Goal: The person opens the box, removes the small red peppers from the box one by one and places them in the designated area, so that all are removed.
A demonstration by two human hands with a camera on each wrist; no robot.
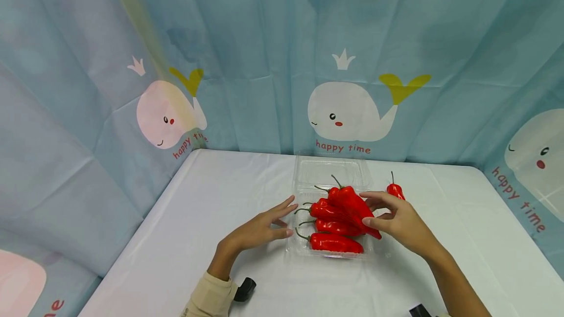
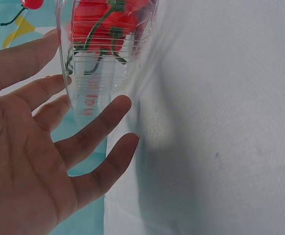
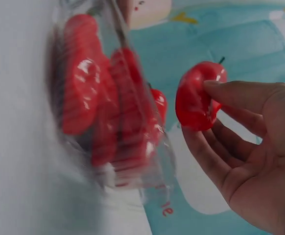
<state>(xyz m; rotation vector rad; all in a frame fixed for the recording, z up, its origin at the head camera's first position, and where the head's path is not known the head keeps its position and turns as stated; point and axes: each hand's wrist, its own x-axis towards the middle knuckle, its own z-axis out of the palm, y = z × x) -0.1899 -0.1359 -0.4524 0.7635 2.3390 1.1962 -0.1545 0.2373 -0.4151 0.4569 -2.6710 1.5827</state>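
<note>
A clear plastic box [image 1: 293,248] on the table holds several red peppers [image 1: 337,242], laid with their green stems to the left. My right hand [image 1: 396,221] pinches one red pepper [image 1: 352,203] near its lower end, between thumb and fingers, over the box's right part. The right wrist view shows this pepper [image 3: 194,100] above the others, which look blurred there. At the box's left side is my left hand [image 1: 260,230], fingers spread and holding nothing. In the left wrist view some fingertips lie against or very near the clear wall [image 2: 66,63]; contact is unclear.
The box's clear lid [image 1: 332,170] lies open toward the back. One more red pepper [image 1: 395,190] is on the white table [image 1: 220,185], behind my right hand. A blue whale-print curtain [image 1: 246,101] hangs along the table's back and sides.
</note>
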